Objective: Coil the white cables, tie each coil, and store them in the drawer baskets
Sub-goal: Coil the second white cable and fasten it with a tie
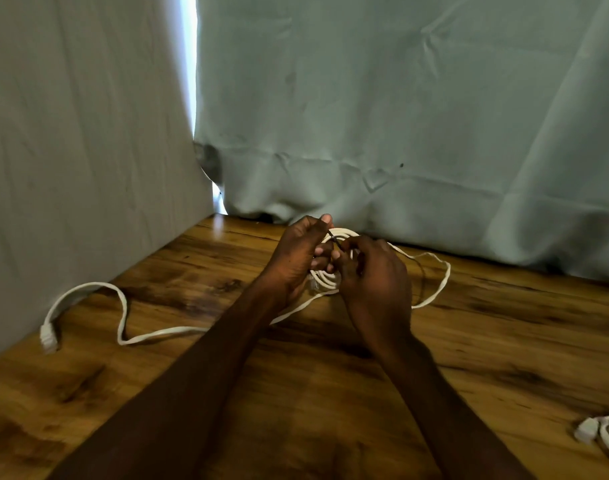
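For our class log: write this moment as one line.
left hand + right hand: grip coiled flat white cable | thin dark tie: pinched | loose tail: on wooden table

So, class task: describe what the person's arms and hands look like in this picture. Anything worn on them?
Both forearms are bare right down to the bottom edge of the picture: no sleeves show. The left hand and the right hand wear no gloves, and no watch, bracelet or ring can be seen on the wrists or fingers that show. The fingernails look short and unpainted.

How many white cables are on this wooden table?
2: one white cable coiled in both hands, its tail running left across the table; a second cable at the right edge, cut off by the frame. Others may be hidden.
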Available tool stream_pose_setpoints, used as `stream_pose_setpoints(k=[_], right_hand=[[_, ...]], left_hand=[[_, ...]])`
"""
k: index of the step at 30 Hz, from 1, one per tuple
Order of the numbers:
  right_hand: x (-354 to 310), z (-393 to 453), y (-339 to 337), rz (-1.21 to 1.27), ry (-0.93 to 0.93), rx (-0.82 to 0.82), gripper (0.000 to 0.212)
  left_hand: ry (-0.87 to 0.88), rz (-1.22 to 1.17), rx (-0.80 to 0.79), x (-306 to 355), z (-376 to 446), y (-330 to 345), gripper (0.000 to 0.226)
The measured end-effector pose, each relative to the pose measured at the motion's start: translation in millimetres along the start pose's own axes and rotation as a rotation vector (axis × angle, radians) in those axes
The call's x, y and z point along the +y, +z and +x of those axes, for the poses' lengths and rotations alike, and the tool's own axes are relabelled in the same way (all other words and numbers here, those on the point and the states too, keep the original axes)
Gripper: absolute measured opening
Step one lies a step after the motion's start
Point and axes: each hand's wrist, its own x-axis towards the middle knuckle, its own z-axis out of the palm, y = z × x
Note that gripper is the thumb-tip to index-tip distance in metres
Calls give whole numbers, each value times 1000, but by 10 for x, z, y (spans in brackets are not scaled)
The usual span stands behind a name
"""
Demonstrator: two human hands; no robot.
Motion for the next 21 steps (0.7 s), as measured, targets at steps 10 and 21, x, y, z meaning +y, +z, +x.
stream_pose_setpoints(k=[10, 21], right_hand=[[-17, 73, -91, 266, 131, -174, 14], [-35, 84, -177, 178, 218, -228, 16]], left_hand=[[149, 218, 55, -18, -76, 42, 22], [146, 240, 52, -64, -76, 139, 12]])
